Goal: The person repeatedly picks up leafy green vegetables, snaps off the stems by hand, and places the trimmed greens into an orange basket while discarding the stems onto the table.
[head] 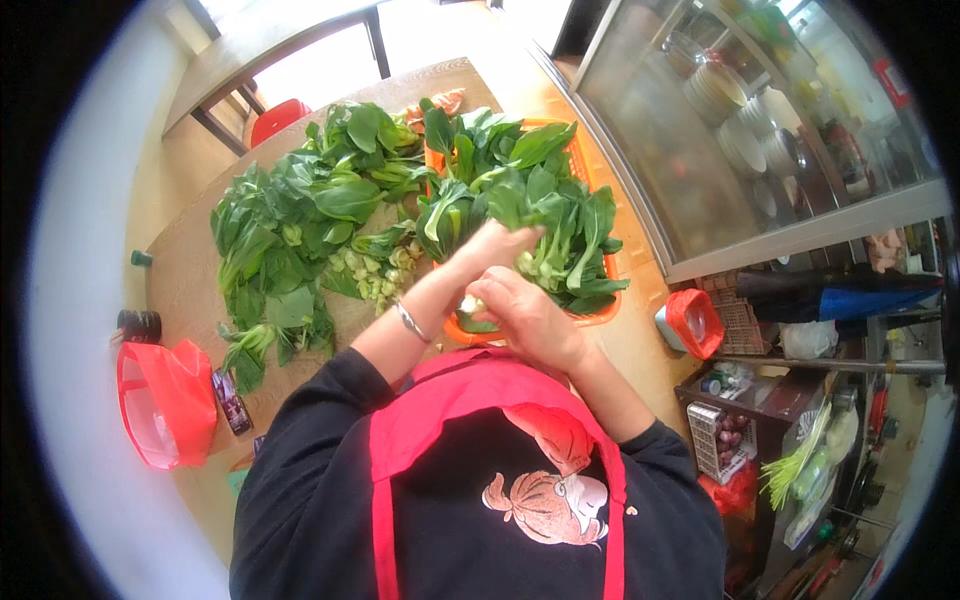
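My left hand (511,244), with a metal bracelet at the wrist, reaches over leafy bok choy (551,247) in an orange plastic basket (616,304). The hand and a leaf beside it are blurred, and its grip is unclear. Nearer my body, my right hand (525,311) is closed around a pale-ended piece of bok choy (471,304). Left of the basket, a large heap of bok choy (281,202) lies on the wooden table (180,255), with a pile of cut pale stem ends (375,270) between them.
Along the table's left edge are a red plastic bag (169,405), a phone (231,401) and a dark cylindrical object (139,326). A glass-fronted cabinet (667,187) with dishes stands at right, above a red-lined bin (694,322) and a crate of onions (724,442).
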A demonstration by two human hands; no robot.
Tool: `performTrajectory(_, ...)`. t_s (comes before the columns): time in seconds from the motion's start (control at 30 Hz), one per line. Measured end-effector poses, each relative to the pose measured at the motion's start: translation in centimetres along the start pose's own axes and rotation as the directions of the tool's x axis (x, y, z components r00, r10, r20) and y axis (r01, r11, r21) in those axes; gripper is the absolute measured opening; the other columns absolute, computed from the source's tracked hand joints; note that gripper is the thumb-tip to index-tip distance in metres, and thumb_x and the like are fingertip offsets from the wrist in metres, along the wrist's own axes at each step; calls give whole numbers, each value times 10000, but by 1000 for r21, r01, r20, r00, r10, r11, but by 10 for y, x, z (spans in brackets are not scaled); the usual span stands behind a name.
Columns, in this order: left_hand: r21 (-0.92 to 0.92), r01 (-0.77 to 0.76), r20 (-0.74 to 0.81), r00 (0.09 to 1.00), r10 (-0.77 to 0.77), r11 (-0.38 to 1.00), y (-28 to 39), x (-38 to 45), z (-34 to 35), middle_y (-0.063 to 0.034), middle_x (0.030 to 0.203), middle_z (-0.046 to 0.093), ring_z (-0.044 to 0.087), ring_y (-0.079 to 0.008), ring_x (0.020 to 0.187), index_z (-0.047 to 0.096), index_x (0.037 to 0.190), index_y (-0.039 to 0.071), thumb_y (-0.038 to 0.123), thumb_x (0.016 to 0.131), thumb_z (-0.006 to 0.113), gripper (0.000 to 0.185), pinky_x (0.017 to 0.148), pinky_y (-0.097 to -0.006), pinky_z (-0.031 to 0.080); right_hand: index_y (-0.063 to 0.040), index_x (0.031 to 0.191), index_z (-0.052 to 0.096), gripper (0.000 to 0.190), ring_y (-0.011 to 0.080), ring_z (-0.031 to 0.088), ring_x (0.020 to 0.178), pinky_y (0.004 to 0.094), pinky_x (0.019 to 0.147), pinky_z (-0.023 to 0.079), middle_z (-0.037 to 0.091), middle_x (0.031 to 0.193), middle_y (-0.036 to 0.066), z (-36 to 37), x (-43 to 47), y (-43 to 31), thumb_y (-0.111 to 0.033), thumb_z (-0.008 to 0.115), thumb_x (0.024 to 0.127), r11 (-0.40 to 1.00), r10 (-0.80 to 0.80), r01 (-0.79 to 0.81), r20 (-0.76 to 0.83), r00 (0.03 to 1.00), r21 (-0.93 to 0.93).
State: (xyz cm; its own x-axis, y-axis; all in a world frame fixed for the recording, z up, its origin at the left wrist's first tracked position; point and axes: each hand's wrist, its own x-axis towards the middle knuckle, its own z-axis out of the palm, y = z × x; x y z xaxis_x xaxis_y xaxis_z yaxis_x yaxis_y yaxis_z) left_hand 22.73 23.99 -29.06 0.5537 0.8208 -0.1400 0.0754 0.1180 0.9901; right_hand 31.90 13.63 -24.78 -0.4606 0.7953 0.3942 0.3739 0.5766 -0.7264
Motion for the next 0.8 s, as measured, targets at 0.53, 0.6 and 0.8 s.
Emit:
performTrajectory(0.53, 834, 124, -16, 980, -200, 538, -26, 71, -50, -214, 1516, 90, 89, -414, 1390, 81, 1470, 59, 486, 818, 622, 948, 1141, -472, 150, -19, 1282, 491, 403, 282, 571, 1024, 372, 903, 426, 581, 1172, 183, -1, -17, 149, -260, 483, 959, 869, 490, -486, -318, 812, 98)
performTrajectory(0.6, 801, -21, -9, 999, 46, 598, 1, 44, -77, -129, 1508, 214, 211, -361, 1374, 343, 1415, 143, 220, 898, 570, 570, 1139, -445, 204, -25, 1295, 484, 398, 261, 555, 1048, 352, 926, 412, 571, 1212, 165, -14, -13, 135, -251, 469, 968, 873, 484, -472, -315, 816, 120)
performTrajectory(0.8, 957, 198, -235, 957, 169, 212, -99, -37, -186, -78, 970, 619, 546, -285, 951, 650, 977, 96, -12, 679, 627, 318, 869, -356, 467, -25, 1028, 580, 176, 216, 544, 974, 314, 860, 415, 601, 1044, 102, -5, 21, 74, -167, 515, 946, 958, 284, -243, -373, 883, 153)
